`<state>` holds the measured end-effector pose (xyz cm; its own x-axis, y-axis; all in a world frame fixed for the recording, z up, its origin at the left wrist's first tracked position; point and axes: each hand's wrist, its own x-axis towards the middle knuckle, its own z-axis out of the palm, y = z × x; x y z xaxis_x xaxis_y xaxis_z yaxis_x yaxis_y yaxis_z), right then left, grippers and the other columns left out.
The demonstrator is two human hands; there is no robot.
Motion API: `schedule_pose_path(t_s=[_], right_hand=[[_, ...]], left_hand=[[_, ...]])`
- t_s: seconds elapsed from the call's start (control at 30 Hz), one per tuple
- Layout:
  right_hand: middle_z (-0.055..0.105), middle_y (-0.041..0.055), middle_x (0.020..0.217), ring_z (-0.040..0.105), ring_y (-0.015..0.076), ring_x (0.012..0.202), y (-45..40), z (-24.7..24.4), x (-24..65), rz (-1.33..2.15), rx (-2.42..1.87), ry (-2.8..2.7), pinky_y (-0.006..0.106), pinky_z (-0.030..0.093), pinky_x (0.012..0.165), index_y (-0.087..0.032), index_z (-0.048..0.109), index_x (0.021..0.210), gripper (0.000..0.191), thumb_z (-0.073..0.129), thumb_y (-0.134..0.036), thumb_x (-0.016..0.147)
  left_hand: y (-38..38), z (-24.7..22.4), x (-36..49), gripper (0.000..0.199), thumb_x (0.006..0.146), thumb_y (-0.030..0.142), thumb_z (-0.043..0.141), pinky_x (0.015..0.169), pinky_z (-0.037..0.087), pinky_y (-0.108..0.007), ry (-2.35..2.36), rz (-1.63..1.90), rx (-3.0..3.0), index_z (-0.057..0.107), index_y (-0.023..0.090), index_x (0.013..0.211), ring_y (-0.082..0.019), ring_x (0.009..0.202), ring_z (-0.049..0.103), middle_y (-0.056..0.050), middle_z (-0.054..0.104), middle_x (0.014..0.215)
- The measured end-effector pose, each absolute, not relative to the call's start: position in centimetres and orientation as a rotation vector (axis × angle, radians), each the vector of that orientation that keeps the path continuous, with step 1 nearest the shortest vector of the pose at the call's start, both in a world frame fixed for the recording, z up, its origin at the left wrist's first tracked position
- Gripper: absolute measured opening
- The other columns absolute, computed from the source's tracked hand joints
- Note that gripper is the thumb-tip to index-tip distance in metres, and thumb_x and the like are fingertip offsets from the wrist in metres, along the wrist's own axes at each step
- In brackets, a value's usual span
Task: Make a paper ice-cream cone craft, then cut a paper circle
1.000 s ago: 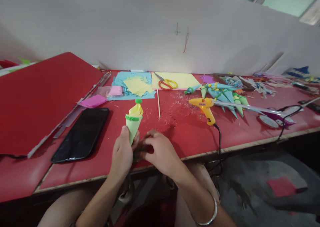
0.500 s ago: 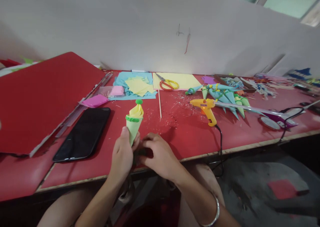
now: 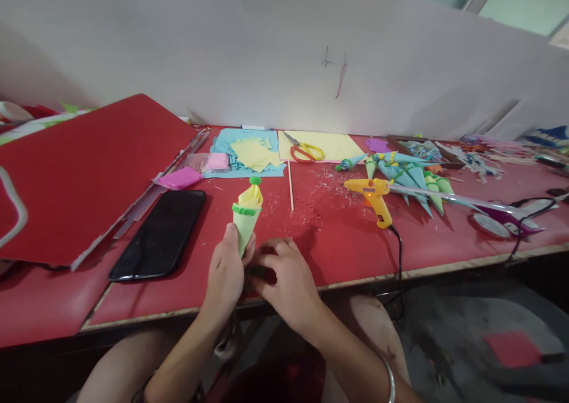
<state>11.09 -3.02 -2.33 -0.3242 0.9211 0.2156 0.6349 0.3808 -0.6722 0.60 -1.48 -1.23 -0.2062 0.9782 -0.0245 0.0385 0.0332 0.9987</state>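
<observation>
My left hand (image 3: 226, 266) is closed round a pale green paper cone (image 3: 245, 228), held upright with its wide end up. A bright green fuzzy band circles the cone's rim. Folded yellow paper (image 3: 250, 197) rises out of it, topped by a small green ball (image 3: 255, 180). Close beside, my right hand (image 3: 287, 281) is curled at the table's front edge, thumb and fingers bent together. A dark green bit shows between its fingers, but shadow and the fingers hide what it is.
A black phone (image 3: 159, 236) and a red board (image 3: 102, 178) lie on the left. Behind are paper squares (image 3: 255, 154), scissors (image 3: 306, 149) and a thin stick (image 3: 290, 185). On the right, a yellow glue gun (image 3: 373, 198) with a cord stands before several finished paper cones (image 3: 411, 178).
The whole view has shifted slightly, so the scene sits a little further right. Both hands keep nearly the same pose, the left one still holding the paper cone.
</observation>
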Motion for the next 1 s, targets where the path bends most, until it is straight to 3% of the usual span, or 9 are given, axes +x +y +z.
schedule_pose_path(t_s=[0.33, 0.5, 0.73, 0.9, 1.0], right_hand=[[0.059, 0.0038, 0.091, 0.051, 0.0177, 0.086, -2.9, -2.4, 10.7, 0.665, -1.361, -2.095, 0.03, 0.041, 0.08, -0.019, 0.067, 0.082, 0.01, 0.065, -0.022, 0.073], [0.059, 0.0046, 0.09, 0.053, 0.0176, 0.086, -2.8, -2.7, 10.9, 0.725, -1.28, -1.998, 0.03, 0.042, 0.079, -0.018, 0.067, 0.078, 0.009, 0.062, -0.013, 0.073], [0.06, 0.0001, 0.072, 0.058, 0.0131, 0.069, -1.3, -2.5, 13.1, 1.055, -1.117, -1.297, 0.026, 0.046, 0.067, -0.018, 0.061, 0.073, 0.003, 0.058, -0.019, 0.074], [0.063, -0.0031, 0.066, 0.058, 0.0094, 0.061, -0.9, -2.5, 13.4, 1.366, -0.877, -0.794, 0.023, 0.048, 0.064, -0.02, 0.064, 0.081, 0.013, 0.064, -0.022, 0.069], [0.065, -0.0021, 0.065, 0.058, 0.0079, 0.06, -0.9, -2.2, 13.2, 1.462, -0.801, -0.635, 0.02, 0.048, 0.063, -0.019, 0.068, 0.077, 0.014, 0.068, -0.021, 0.063]], left_hand=[[-1.5, -1.1, 0.7, 0.048, 0.085, 0.051, 0.025, 0.04, 0.022, -0.024, 1.448, 1.269, 1.085, 0.031, 0.022, 0.048, -0.01, 0.039, 0.023, 0.006, 0.026, 0.041], [-1.5, -1.3, 0.8, 0.05, 0.076, 0.064, 0.034, 0.042, 0.027, -0.022, 1.46, 1.337, 1.095, 0.034, 0.021, 0.05, -0.009, 0.042, 0.031, 0.005, 0.032, 0.044], [-1.3, -1.6, 1.1, 0.053, 0.064, 0.072, 0.043, 0.044, 0.034, -0.022, 1.446, 1.364, 1.019, 0.035, 0.021, 0.052, -0.009, 0.045, 0.034, 0.005, 0.035, 0.049], [-1.4, -1.5, 1.4, 0.051, 0.068, 0.069, 0.042, 0.042, 0.033, -0.021, 1.446, 1.39, 1.025, 0.034, 0.021, 0.052, -0.009, 0.044, 0.033, 0.005, 0.034, 0.048], [-1.4, -1.4, 1.6, 0.048, 0.071, 0.065, 0.044, 0.041, 0.032, -0.021, 1.424, 1.408, 1.014, 0.034, 0.021, 0.053, -0.009, 0.044, 0.033, 0.005, 0.034, 0.049]])
